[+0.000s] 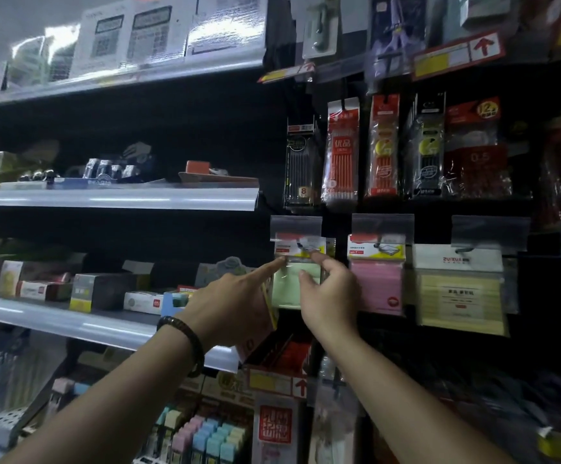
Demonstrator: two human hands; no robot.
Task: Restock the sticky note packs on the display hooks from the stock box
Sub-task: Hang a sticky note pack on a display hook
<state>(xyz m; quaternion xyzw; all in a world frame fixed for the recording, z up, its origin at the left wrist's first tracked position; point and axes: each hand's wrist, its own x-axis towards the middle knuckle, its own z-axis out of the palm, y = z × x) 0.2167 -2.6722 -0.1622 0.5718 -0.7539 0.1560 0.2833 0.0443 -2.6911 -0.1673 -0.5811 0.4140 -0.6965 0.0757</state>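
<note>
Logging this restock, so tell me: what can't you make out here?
Head view:
Hook for the green pack: hidden behind its header and the price flap.
Packs in the left hand: hand covers them, count unclear.
Stock box: outside the frame.
Pink pack print: blurred.

Dim light in the stationery aisle leaves the shelf recesses near black. Light from above glares white off the plastic-wrapped calculator boxes (145, 35) on top and streaks the pale shelf rails (115, 198). The wide lens bows the frame's edges; the right side and lower corners blur.
</note>
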